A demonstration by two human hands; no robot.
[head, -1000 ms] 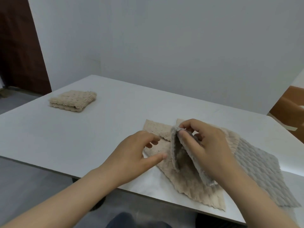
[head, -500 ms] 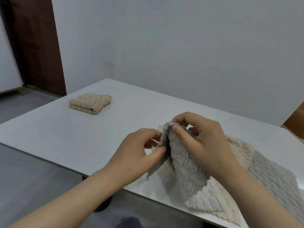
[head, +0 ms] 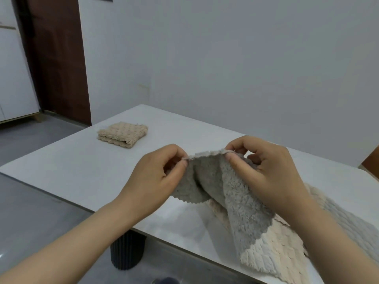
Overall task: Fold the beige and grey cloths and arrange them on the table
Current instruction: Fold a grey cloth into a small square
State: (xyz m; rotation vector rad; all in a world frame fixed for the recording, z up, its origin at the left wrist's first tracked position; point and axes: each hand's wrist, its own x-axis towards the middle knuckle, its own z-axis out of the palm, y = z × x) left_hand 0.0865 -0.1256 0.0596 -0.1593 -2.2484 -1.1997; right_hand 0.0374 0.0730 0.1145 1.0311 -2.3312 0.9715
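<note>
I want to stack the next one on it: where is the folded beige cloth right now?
In the head view, the folded beige cloth lies on the far left part of the table, well beyond the left hand.

I've got a white table (head: 82,171) on a dark ribbed leg (head: 127,253), running from near left out to the far right. Far left on the top, a folded beige cloth (head: 123,135) sits alone, well apart from everything else. Near right, an open beige cloth (head: 272,257) lies spread, reaching close to the near edge. A grey cloth (head: 235,203) held above it drapes its lower end on it. Just beside that, at the right, lies a pale ribbed cloth (head: 348,218), partly hidden.
</note>
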